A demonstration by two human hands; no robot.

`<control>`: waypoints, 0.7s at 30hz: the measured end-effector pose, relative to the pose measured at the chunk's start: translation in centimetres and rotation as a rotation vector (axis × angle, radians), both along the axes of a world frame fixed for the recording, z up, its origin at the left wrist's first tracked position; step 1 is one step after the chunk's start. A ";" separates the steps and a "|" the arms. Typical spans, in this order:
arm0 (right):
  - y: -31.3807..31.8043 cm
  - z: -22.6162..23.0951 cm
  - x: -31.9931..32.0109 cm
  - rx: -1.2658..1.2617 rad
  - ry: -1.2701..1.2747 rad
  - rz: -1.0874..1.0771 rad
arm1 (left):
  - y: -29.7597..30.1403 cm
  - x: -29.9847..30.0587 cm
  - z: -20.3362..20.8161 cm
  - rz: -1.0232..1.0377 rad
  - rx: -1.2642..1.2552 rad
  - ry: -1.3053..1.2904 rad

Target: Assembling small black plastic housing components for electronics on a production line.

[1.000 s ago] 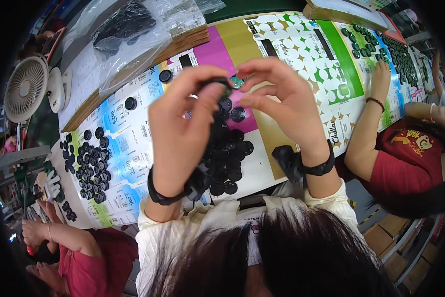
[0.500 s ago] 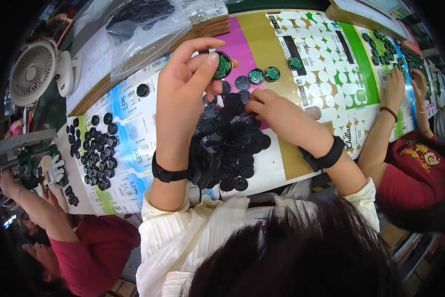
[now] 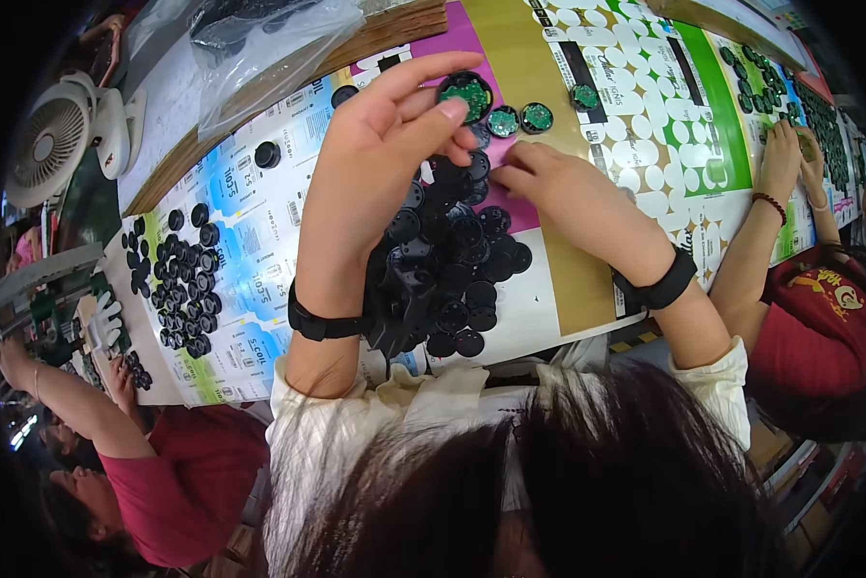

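Observation:
My left hand (image 3: 370,159) is raised over the far end of a pile of black round plastic covers (image 3: 466,241). Between its thumb and fingers is a round black casing with a green circuit board (image 3: 468,94) inside. My right hand (image 3: 587,207) is at the pile's right side, its fingers curled together; what they hold, if anything, is hidden. Just beyond it lie two more board-filled casings, a left one (image 3: 502,121) and a right one (image 3: 537,118). Another green-board casing (image 3: 583,97) sits farther right.
Groups of black casings (image 3: 187,289) stand on the left of the printed sheets covering the table. A single black casing (image 3: 267,154) stands between. Wooden board edges (image 3: 288,87) and a plastic bag (image 3: 274,58) lie at the back. Co-workers sit on both sides; a white fan (image 3: 52,140) stands far left.
My left hand has moved slightly right and away from me with the casing, whose board now faces up more. My right hand has shifted a little to the right, off the pile's middle.

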State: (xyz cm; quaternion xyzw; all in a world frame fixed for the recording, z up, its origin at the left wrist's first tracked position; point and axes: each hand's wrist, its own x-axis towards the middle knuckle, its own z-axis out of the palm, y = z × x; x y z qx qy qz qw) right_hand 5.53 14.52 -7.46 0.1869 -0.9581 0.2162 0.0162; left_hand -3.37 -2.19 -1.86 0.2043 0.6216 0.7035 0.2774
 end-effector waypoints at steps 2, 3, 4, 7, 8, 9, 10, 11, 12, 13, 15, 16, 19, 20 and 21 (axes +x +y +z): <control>0.0 0.7 0.2 0.007 0.056 -0.042 | 0.0 0.4 0.1 -0.034 0.039 -0.008; 0.0 1.5 0.3 -0.240 0.048 -0.172 | 0.0 0.5 0.1 -0.032 0.039 -0.009; 0.0 2.5 0.4 -0.488 0.039 -0.301 | 0.0 0.7 0.2 -0.042 -0.013 0.037; -0.8 6.7 1.0 -0.953 -0.037 -0.475 | 0.3 1.8 0.4 -0.084 0.000 0.023; -1.0 7.3 1.0 -1.030 -0.051 -0.487 | 0.5 2.1 0.6 -0.125 0.065 -0.028; -1.2 7.2 0.9 -1.031 -0.048 -0.496 | 0.6 2.3 1.1 -0.133 0.063 -0.029; -1.2 6.9 0.7 -1.005 -0.005 -0.452 | 0.6 2.6 1.6 -0.103 0.037 -0.048; -1.3 6.7 0.5 -0.977 0.033 -0.396 | 0.5 3.0 2.1 -0.061 0.011 -0.064; -1.2 6.7 0.5 -0.978 0.030 -0.392 | 0.5 3.2 2.3 0.011 -0.005 -0.037; -1.2 6.7 0.4 -0.835 0.158 -0.375 | 0.5 3.3 2.4 0.016 -0.006 -0.038; -1.4 6.7 0.6 -0.690 0.281 -0.352 | 0.4 3.3 2.5 0.019 0.019 -0.042; -1.6 6.7 0.7 -0.642 0.323 -0.356 | 0.4 3.4 2.5 0.023 0.018 -0.042; -2.3 6.9 1.2 -0.580 0.323 -0.381 | 0.5 3.3 2.3 0.071 0.060 -0.032; -2.3 7.0 1.3 -0.539 0.367 -0.359 | 0.6 3.5 2.6 0.072 0.064 -0.031; -2.3 7.0 1.3 -0.498 0.411 -0.336 | 0.6 3.7 2.7 0.073 0.068 -0.030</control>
